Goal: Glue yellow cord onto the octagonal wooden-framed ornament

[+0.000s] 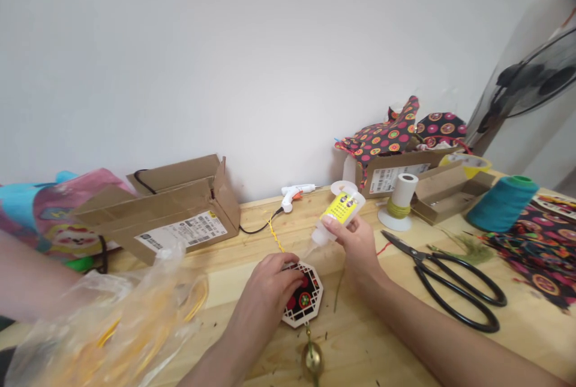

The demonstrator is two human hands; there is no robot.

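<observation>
My right hand (355,246) is closed around a small clear glue bottle (338,213) with a yellow label, tipped so its nozzle points down to the left. Under the nozzle lies an octagonal white-framed ornament (306,298) with a black and red patterned centre. My left hand (270,282) rests on the ornament's left part with its fingers curled and pressing it down on the wooden table (369,339). A yellow cord (275,236) runs away from the ornament's top. A small brass bell (312,360) hangs at its near end.
Black scissors (450,282) lie right of my right hand. Behind are a white glue gun (294,194), open cardboard boxes (175,207), a thread spool (400,201), a teal thread cone (501,202) and patterned fabric (391,132). A clear plastic bag (121,321) lies at the near left.
</observation>
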